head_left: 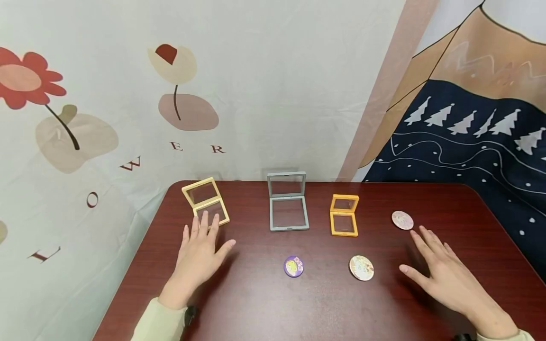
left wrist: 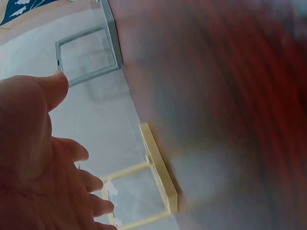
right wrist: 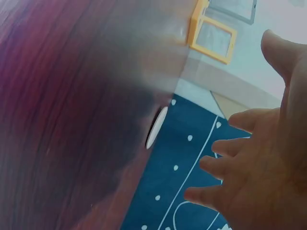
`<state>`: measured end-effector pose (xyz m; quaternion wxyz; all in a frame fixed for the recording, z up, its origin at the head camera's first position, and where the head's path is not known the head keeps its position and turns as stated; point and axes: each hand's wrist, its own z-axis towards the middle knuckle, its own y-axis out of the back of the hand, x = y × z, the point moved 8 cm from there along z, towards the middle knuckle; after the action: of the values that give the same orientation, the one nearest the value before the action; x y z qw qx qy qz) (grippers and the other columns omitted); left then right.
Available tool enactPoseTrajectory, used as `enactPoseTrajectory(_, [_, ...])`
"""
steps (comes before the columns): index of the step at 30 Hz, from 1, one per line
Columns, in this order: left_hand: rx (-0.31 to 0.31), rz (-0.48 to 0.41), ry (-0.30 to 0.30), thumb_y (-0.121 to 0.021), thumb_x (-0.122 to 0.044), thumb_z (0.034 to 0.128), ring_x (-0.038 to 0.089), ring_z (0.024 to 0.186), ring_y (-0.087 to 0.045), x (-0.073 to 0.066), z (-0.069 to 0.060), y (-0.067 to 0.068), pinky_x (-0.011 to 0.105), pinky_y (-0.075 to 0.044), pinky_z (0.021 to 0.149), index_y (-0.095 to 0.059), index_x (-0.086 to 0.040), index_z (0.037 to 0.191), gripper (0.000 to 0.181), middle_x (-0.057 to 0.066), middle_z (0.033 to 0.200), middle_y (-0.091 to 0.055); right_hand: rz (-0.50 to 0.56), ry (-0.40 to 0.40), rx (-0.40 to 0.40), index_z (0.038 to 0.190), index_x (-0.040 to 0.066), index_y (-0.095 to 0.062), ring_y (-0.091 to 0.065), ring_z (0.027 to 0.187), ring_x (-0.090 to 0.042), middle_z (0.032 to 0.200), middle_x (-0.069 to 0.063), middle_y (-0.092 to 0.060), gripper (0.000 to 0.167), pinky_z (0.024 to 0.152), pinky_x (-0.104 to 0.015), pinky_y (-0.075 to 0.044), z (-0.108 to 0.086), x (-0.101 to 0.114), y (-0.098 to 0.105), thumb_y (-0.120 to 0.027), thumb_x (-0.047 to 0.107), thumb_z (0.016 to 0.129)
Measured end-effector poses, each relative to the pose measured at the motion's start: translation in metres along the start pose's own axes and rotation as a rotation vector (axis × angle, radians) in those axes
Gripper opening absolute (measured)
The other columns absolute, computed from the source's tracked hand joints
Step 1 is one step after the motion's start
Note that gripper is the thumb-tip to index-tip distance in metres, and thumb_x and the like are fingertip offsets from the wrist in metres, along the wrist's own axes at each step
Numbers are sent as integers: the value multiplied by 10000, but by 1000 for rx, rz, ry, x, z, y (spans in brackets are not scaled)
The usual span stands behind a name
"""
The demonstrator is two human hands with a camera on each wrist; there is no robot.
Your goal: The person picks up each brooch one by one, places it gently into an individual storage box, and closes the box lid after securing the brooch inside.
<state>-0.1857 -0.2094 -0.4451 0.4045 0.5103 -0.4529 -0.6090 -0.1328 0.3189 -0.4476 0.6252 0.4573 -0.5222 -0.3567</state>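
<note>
My left hand [head_left: 197,258] is held over the table with fingers spread, its fingertips overlapping the near edge of an opened pale yellow display case [head_left: 224,214] in the head view. The left wrist view shows nothing in its palm. On the right, my other hand [head_left: 448,274] also has its fingers extended and holds nothing; a round pinkish badge [head_left: 403,220] lies just beyond its fingertips. Between the hands, a grey case [head_left: 289,228] and a small orange case [head_left: 344,233] stand opened, each with its clear-windowed lid raised. Nearer lie a purple badge [head_left: 294,266] and a cream patterned badge [head_left: 361,268].
The dark red-brown wooden table [head_left: 256,303] has rounded far corners. Directly behind it hangs a pale cloth [head_left: 273,94] printed with flowers and letters. A navy cloth section with white trees [head_left: 460,123] is at the right.
</note>
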Motion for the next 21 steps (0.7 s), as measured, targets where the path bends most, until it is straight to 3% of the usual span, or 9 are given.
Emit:
enactPoseTrajectory(6, [8, -34, 44, -471, -608, 1060, 582, 1519, -131, 14, 5, 5, 715, -83, 1189, -273, 22, 1627, 870, 337, 1673, -160, 12, 25, 1, 1596, -57, -322, -283, 1473, -531, 1639, -328, -264, 938, 1206, -673, -140, 3, 14, -2, -726, 504, 961])
enactPoseTrajectory(13, [8, -78, 101, -447, -602, 1068, 607, 1500, -151, 31, 12, 4, 725, -125, 1177, -265, 55, 1616, 874, 386, 1641, -185, 22, 48, 21, 1570, -41, -393, -382, 1412, -524, 1606, -304, -342, 928, 1099, -720, -308, 9, 29, -4, -736, 546, 939])
enactPoseTrajectory(21, [31, -97, 164, -413, -616, 1073, 607, 1494, -170, 47, 17, 2, 730, -134, 1172, -285, 39, 1615, 860, 398, 1621, -222, 8, 87, 33, 1517, -35, -481, -458, 1389, -485, 1567, -276, -433, 884, 1069, -690, -377, 13, 49, -11, -739, 572, 927])
